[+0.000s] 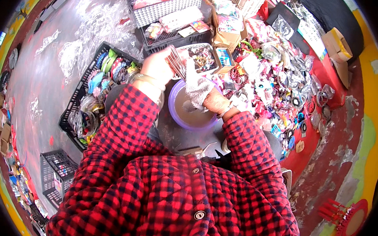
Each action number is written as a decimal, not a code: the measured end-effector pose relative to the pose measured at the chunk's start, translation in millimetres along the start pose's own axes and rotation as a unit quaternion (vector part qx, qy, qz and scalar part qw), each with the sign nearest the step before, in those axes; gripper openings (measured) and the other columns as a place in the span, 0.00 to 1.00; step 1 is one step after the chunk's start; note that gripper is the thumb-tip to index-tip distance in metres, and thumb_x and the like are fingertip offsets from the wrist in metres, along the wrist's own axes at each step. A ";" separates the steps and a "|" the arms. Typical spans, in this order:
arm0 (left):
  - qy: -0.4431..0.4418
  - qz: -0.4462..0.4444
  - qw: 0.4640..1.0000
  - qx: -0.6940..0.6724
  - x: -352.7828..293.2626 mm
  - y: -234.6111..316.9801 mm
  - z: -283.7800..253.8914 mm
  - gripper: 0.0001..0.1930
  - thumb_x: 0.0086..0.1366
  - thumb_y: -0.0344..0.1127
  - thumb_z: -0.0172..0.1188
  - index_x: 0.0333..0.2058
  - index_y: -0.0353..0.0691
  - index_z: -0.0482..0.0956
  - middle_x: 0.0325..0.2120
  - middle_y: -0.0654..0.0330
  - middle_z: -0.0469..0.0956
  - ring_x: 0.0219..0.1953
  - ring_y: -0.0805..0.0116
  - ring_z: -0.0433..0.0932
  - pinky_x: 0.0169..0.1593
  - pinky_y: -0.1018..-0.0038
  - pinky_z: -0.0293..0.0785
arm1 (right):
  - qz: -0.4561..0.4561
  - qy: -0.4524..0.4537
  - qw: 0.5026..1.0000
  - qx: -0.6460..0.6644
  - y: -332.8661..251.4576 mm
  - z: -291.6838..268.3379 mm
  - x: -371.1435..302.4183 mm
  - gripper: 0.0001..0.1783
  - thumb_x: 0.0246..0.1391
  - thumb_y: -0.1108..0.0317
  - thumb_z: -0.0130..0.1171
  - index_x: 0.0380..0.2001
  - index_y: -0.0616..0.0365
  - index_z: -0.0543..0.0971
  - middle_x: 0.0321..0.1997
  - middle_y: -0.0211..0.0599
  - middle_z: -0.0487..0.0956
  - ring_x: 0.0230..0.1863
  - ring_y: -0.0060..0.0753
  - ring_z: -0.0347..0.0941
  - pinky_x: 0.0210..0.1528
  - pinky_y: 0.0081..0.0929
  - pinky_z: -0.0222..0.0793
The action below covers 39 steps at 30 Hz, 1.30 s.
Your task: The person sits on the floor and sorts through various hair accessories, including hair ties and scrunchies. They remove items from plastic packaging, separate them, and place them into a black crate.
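Observation:
My left hand (154,68) is closed on a bundle of thin brown strips (175,62), which fan out toward the right; their exact kind is unclear. A greyish-white cloth (197,89) is gripped in my right hand (216,101), and its upper part lies against the strips. The cloth hides most of my right fingers. Beneath both hands sits a round purple basin (171,102) holding murky, brownish water. Just beyond it stands a pale basket (211,53) of small mixed trinkets.
To the left, a black crate (69,109) holds headbands and colourful bands. A big heap of hair accessories (283,89) spreads on the right. Cardboard boxes (228,37) and a grey crate (168,11) stand at the back. A smaller black crate (53,176) is at lower left.

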<state>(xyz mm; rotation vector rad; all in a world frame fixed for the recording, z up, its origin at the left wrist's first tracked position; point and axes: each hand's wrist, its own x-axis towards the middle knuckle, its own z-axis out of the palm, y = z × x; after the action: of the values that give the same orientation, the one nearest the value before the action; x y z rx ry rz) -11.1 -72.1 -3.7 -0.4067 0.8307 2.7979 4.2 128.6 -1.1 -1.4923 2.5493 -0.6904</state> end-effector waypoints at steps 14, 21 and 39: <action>0.032 0.138 0.990 0.007 -19.3 33.9 -42.1 0.16 0.64 0.35 0.43 0.36 0.23 0.70 0.35 0.42 0.75 0.41 0.49 0.74 0.49 0.57 0.68 | 0.253 -0.107 0.961 -0.016 69.1 75.6 -55.6 0.14 0.46 0.61 0.48 0.32 0.54 0.79 0.36 0.45 0.77 0.38 0.45 0.74 0.44 0.37 0.69; 0.001 0.097 0.995 0.010 -32.5 30.3 -57.0 0.14 0.62 0.32 0.44 0.35 0.23 0.70 0.35 0.40 0.74 0.42 0.48 0.73 0.51 0.59 0.67 | 0.170 -0.151 0.971 0.077 -10.8 -16.1 -83.3 0.16 0.50 0.60 0.47 0.35 0.58 0.77 0.34 0.44 0.78 0.37 0.44 0.74 0.42 0.32 0.68; -0.002 0.101 0.993 0.066 -75.1 22.8 -71.3 0.14 0.62 0.37 0.44 0.28 0.30 0.71 0.23 0.49 0.75 0.24 0.57 0.75 0.29 0.69 0.72 | 0.061 -0.397 0.911 -0.095 -164.2 1.6 -88.7 0.13 0.40 0.68 0.52 0.34 0.50 0.78 0.30 0.43 0.77 0.34 0.48 0.73 0.37 0.38 0.68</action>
<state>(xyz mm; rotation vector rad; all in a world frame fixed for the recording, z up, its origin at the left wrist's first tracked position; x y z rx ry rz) 68.4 -138.6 -26.1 -0.3115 1.1074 2.9001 181.5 135.4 57.0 -1.2740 2.0575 0.1840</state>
